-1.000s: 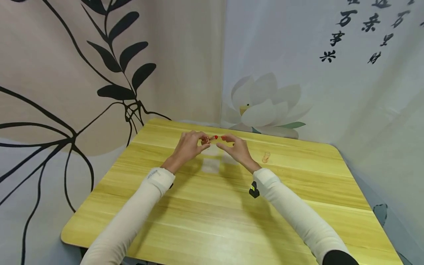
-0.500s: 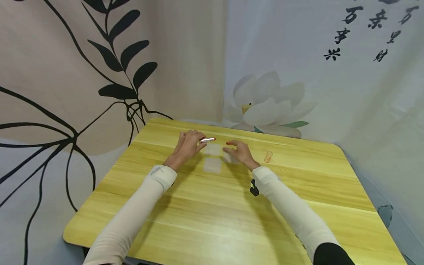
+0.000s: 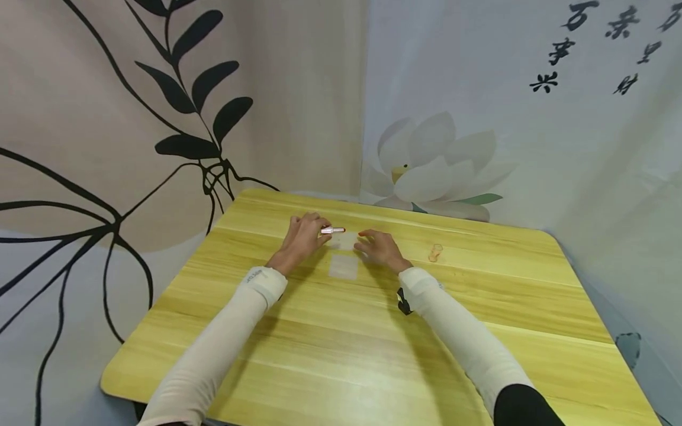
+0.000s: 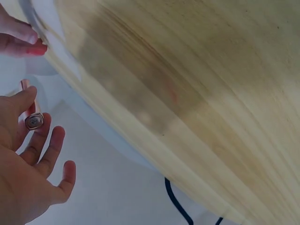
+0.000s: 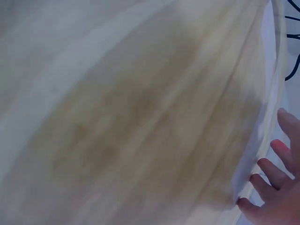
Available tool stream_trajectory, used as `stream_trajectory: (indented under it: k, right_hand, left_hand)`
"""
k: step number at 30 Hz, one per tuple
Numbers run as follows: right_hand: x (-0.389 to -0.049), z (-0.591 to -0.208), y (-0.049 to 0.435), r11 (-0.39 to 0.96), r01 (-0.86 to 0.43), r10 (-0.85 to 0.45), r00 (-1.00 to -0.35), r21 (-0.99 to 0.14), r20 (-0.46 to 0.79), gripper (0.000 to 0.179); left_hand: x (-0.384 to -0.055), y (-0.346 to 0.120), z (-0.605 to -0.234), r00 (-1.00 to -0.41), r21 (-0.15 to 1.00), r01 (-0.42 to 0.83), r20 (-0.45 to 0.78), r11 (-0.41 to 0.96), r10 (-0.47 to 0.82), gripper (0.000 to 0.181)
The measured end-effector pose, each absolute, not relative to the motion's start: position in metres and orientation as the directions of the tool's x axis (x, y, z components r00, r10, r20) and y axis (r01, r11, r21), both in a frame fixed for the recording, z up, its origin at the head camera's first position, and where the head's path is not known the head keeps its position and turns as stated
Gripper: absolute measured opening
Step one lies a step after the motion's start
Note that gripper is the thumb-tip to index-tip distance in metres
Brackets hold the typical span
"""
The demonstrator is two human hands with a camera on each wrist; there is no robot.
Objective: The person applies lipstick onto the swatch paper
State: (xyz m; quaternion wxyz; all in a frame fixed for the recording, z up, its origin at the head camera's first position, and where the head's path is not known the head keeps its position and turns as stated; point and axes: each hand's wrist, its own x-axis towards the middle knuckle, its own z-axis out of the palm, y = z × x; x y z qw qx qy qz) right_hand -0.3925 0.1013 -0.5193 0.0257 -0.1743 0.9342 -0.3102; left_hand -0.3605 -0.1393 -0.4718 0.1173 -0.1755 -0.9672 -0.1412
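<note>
A lipstick (image 3: 333, 230) with a red tip is pinched between the thumb and fingers of my left hand (image 3: 303, 241), pointing right above the far part of the table. In the left wrist view the square base end of the lipstick (image 4: 34, 121) faces the camera, and the other fingers spread loosely. My right hand (image 3: 379, 248) is a short way to the right, palm down, with red colour on one fingertip. Its fingers (image 5: 272, 173) are spread and bent a little in the right wrist view. White square sheets (image 3: 343, 267) lie beneath and between the hands.
A small see-through orange piece (image 3: 435, 253) lies on the wooden table (image 3: 341, 343) to the right of my right hand. Printed curtains (image 3: 298, 106) hang behind the table's far edge. A black device (image 3: 404, 302) is strapped at the right wrist.
My left hand has turned the lipstick more level and sunk slightly. My right hand has moved away from the lipstick tip and lowered over the right-hand white sheet, which it now covers.
</note>
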Motion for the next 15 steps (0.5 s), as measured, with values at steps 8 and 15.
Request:
stream_trajectory:
  k: [8, 15]
  right_hand:
    - [-0.4, -0.522, 0.097, 0.773, -0.403, -0.428, -0.901, -0.491, 0.065, 0.051]
    - [-0.404, -0.521, 0.093, 0.797, -0.435, -0.463, -0.885, -0.42, 0.038, 0.054]
  left_hand:
    - [-0.37, -0.137, -0.483, -0.914, 0.239, 0.373, 0.262, 0.897, 0.31, 0.032]
    - [-0.38, -0.137, -0.489, -0.922, 0.23, 0.36, 0.24, 0.904, 0.305, 0.032]
